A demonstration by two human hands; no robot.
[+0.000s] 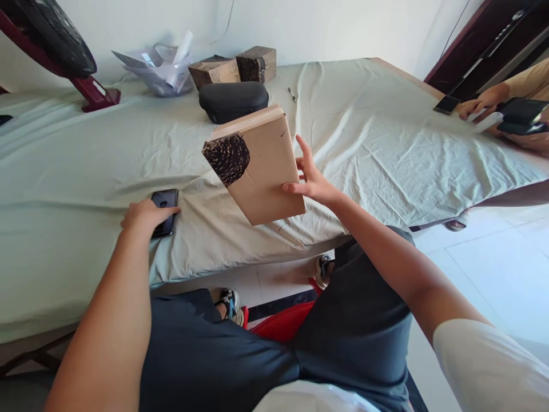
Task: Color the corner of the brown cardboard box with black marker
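Note:
My right hand grips a tan cardboard box by its right side, with the thumb on the broad face and the index finger raised off it. The box is tilted, and a dark scribbled patch covers its left corner. My left hand lies over a black smartphone near the table's front edge. Its thumb reaches across the phone to the far side, and its other fingers are mostly hidden. Just behind the box is a black hard case.
Two small patterned boxes and a translucent basket of papers stand along the wall. A fan is at far left. A pen lies on the pale cloth. At right, another person's hand is near a phone.

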